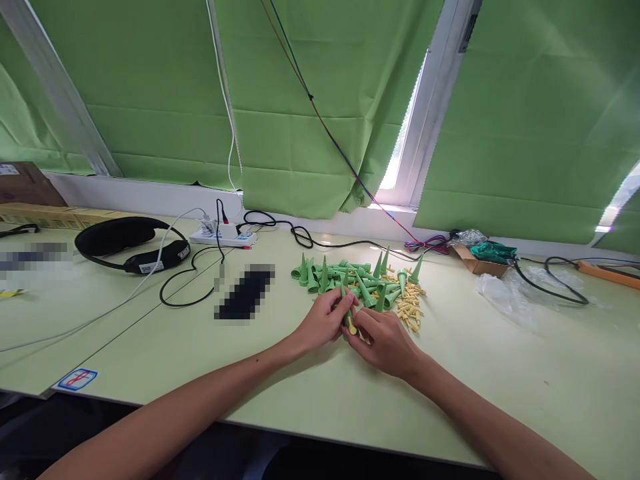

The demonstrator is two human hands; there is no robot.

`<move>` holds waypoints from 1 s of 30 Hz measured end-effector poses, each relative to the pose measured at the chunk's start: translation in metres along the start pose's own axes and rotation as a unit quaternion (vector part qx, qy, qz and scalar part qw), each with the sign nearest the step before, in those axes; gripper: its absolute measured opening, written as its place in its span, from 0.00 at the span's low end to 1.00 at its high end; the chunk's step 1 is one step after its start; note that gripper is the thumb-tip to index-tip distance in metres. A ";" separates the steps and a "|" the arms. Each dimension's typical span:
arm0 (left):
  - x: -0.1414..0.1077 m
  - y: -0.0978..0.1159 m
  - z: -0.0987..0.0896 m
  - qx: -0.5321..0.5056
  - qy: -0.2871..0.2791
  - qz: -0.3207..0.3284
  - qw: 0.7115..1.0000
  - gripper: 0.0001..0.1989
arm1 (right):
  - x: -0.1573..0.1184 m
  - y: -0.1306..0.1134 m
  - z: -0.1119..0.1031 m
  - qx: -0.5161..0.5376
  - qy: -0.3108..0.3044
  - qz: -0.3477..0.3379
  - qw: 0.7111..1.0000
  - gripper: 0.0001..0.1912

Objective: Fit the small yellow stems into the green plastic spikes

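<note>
My left hand (327, 319) is closed around a green plastic cone-shaped spike (344, 293), its tip pointing away from me. A yellow peg (353, 329) shows at the spike's near end. The fingers of my right hand (383, 339) are pinched at that peg, close against my left hand; exactly where they grip is partly hidden. Just beyond both hands lies a pile of green cone spikes (367, 283), some upright and others on their sides. Many small yellow pegs (410, 308) are scattered at the pile's right side.
Left on the table are a blurred dark rectangle (246, 293), a black headband-like device (133, 247) and a white power strip (223, 235) with cables. At right sit a small cardboard box (480, 263), clear plastic bags (507, 300) and an orange object (610, 273). Green blinds (330, 133) hang behind.
</note>
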State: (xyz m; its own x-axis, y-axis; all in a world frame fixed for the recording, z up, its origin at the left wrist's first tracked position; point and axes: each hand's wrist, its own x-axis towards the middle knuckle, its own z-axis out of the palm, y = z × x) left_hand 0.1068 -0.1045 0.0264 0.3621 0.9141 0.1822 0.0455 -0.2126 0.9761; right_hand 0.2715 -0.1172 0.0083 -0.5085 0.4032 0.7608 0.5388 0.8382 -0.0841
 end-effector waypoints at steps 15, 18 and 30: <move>0.000 0.002 0.000 0.029 -0.003 0.002 1.000 0.19 | 0.000 -0.001 -0.001 0.001 -0.009 -0.005 1.000 0.13; 0.000 0.003 0.001 0.048 0.001 0.006 0.999 0.17 | 0.000 -0.001 0.000 0.011 -0.011 0.002 1.000 0.13; -0.002 0.007 -0.002 0.124 0.037 0.095 0.987 0.12 | -0.001 0.011 0.002 0.057 0.005 0.125 0.990 0.08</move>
State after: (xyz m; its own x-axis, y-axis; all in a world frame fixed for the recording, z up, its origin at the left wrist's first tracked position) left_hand 0.1043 -0.1070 0.0335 0.3176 0.8706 0.3757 0.2139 -0.4518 0.8661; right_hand 0.2767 -0.1075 0.0059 -0.3616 0.6012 0.7126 0.5681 0.7481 -0.3429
